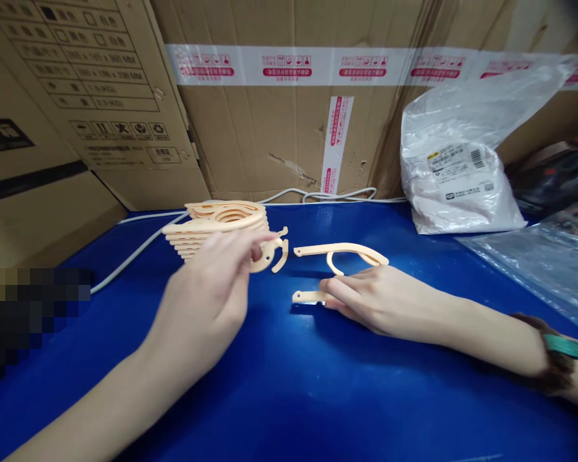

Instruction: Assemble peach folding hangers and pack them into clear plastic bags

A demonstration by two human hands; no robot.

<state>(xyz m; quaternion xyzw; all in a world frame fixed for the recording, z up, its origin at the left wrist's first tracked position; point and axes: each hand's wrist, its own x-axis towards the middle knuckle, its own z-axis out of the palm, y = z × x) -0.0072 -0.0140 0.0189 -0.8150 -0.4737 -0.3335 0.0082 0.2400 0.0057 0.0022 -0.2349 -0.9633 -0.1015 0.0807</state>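
My left hand (212, 279) is closed, its thumb and fingers pinching a small rounded cream plastic piece (266, 258) with a hole in it. Just beyond that piece lies a small curved cream hook part (282, 256). Behind the left hand is a neat stack of cream plastic hanger arms (216, 218), partly hidden by it. My right hand (366, 298) has its fingers closed around a cream hanger arm (308, 296), whose holed end sticks out to the left. Beyond the right hand another hanger arm (341, 248) with a curled lower strip rests on the blue surface.
Cardboard boxes (279, 128) form a wall at the back and left. A white cable (139, 256) runs along the rear of the blue table (289, 398). At the back right sits a white plastic bag (457, 173), with clear plastic wrap (549, 256) beside it.
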